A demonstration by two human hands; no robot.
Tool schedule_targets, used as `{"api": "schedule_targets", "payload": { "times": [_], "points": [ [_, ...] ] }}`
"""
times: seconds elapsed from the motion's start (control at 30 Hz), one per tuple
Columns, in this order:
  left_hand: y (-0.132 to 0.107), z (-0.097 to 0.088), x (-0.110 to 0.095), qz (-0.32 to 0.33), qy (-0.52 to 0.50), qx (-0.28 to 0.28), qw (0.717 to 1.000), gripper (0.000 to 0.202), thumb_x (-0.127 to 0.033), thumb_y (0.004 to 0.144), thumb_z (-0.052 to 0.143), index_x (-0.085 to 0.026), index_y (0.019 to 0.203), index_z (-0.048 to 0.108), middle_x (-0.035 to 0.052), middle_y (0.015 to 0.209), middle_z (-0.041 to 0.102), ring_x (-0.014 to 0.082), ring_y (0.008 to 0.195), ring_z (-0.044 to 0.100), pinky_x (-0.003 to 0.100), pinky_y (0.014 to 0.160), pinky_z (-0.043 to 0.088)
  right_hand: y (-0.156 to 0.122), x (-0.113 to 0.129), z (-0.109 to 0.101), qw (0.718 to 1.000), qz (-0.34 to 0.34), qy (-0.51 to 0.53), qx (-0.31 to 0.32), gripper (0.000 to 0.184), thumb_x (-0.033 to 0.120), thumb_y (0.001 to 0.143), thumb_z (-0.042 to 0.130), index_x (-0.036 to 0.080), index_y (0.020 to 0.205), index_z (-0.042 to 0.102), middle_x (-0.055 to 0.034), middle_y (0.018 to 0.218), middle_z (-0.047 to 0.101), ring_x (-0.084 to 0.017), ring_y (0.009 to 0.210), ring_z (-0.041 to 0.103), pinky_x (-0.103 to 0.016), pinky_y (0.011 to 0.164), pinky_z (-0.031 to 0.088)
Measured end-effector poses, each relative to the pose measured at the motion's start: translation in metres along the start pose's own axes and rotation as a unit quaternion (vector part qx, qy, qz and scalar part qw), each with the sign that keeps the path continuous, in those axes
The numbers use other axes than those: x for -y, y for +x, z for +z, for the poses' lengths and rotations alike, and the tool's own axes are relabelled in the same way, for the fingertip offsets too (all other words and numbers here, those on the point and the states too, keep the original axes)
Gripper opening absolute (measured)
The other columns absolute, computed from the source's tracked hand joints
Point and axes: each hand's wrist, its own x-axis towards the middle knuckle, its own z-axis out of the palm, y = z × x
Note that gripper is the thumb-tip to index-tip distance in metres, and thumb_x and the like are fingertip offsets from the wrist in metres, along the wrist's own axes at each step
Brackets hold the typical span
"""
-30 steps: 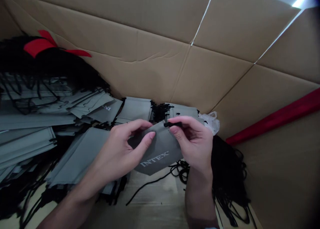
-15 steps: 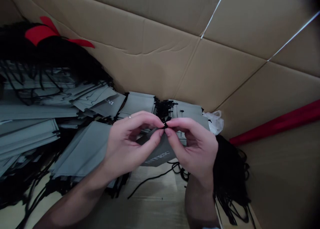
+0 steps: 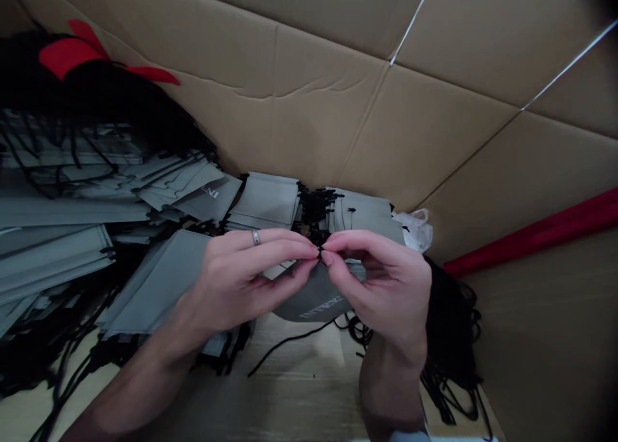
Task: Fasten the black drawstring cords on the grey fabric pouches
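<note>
A small piece of black cord (image 3: 320,251) is pinched between the fingertips of both hands, close together. My left hand (image 3: 241,278), with a ring on one finger, grips it from the left; my right hand (image 3: 389,281) grips it from the right. Below the fingertips hangs a grey fabric pouch (image 3: 309,300) with pale "INTEX" lettering, partly covered by the hands. Fingers hide the exact shape of the cord where it meets the pouch. A loose black cord (image 3: 290,343) trails across the surface underneath.
Stacks of grey pouches (image 3: 149,284) with black cords lie left and behind. A large black cord bundle (image 3: 111,107) with a red band (image 3: 72,55) tops the left pile. More black cords (image 3: 451,326) hang at right, near a clear plastic bag (image 3: 418,230). Cardboard walls (image 3: 313,120) enclose everything.
My left fingers have straightened and drawn closer together, and its ring shows more. The pouch has swung slightly right and bends more. My right hand has moved slightly right.
</note>
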Motion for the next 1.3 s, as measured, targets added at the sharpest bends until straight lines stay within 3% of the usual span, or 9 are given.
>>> {"api": "schedule_targets", "payload": {
  "times": [0.2,0.4,0.7,1.07,1.3],
  "points": [
    [-0.001,-0.001,0.003,0.0,-0.042,-0.004,0.999,0.019,-0.011,0.085,0.084,-0.026,0.098,0.081,-0.0021,0.096,0.087,0.0139,0.08,0.083,0.019,0.068,0.067,0.0,-0.001,-0.001,0.999,0.016,0.024,0.023,0.011,0.016,0.093,0.079,0.025,0.098,0.082,0.0014,0.091,0.083,-0.013,0.076,0.077,-0.024,0.07,0.066],
    [0.003,-0.001,0.008,-0.01,-0.11,-0.004,0.994,0.017,-0.008,0.086,0.084,-0.023,0.094,0.081,-0.0024,0.09,0.086,0.0136,0.077,0.082,0.019,0.069,0.067,0.001,-0.001,0.0,0.998,0.036,0.046,0.035,0.008,0.018,0.095,0.079,0.024,0.099,0.081,0.0022,0.088,0.081,-0.012,0.071,0.075,-0.022,0.068,0.065],
    [0.002,0.004,0.007,0.034,0.031,-0.035,0.998,0.02,-0.007,0.084,0.079,-0.024,0.094,0.076,-0.0051,0.084,0.082,0.0114,0.074,0.08,0.018,0.067,0.064,0.0,-0.002,0.007,0.999,0.031,0.008,0.032,0.012,0.015,0.096,0.076,0.024,0.102,0.08,0.0041,0.091,0.081,-0.009,0.074,0.075,-0.02,0.071,0.063],
    [0.003,-0.001,0.016,0.011,-0.063,-0.007,0.998,0.023,-0.008,0.086,0.082,-0.025,0.102,0.079,-0.0035,0.093,0.084,0.0124,0.082,0.081,0.02,0.072,0.067,-0.001,-0.001,0.011,1.0,0.003,-0.022,-0.008,0.017,0.01,0.09,0.077,0.025,0.098,0.08,0.0055,0.088,0.081,-0.01,0.072,0.075,-0.021,0.072,0.065],
    [-0.001,-0.004,0.012,0.053,0.047,0.021,0.997,0.019,-0.009,0.091,0.081,-0.02,0.106,0.075,-0.001,0.099,0.085,0.0124,0.088,0.083,0.018,0.077,0.064,-0.001,0.0,0.007,0.999,-0.006,-0.042,0.005,0.016,0.01,0.091,0.076,0.024,0.099,0.08,0.0058,0.092,0.082,-0.009,0.074,0.076,-0.021,0.076,0.066]
  ]
}}
